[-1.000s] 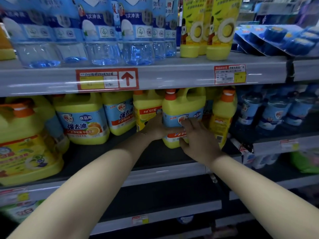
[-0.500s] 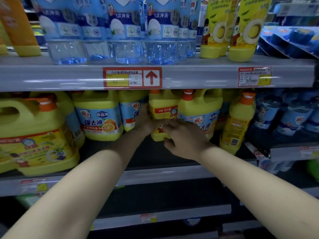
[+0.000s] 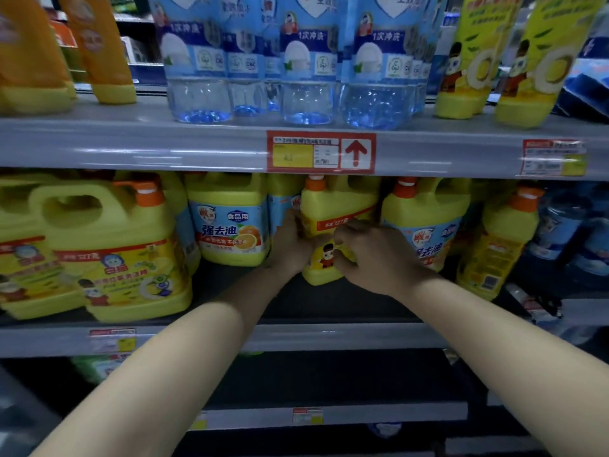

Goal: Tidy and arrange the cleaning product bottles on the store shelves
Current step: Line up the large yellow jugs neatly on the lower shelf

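A yellow detergent jug with an orange cap and a red band (image 3: 333,209) stands on the middle shelf (image 3: 329,338). My left hand (image 3: 290,240) presses on its left side and my right hand (image 3: 369,255) wraps its lower right front. To its right stands a yellow jug with a blue label (image 3: 425,219). Left of it is another blue-label jug (image 3: 230,222). Two larger yellow jugs (image 3: 118,252) stand at the shelf's front left.
The upper shelf (image 3: 164,143) carries clear blue bottles (image 3: 306,67), orange tubes (image 3: 99,51) at left and yellow tubes (image 3: 534,61) at right. A slim yellow bottle (image 3: 504,245) and blue packs (image 3: 566,225) stand at right. Dark lower shelves lie below my arms.
Both hands left the blue-label jug and moved left onto the red-band jug, which now sits between them. The camera has moved closer and shifted left.
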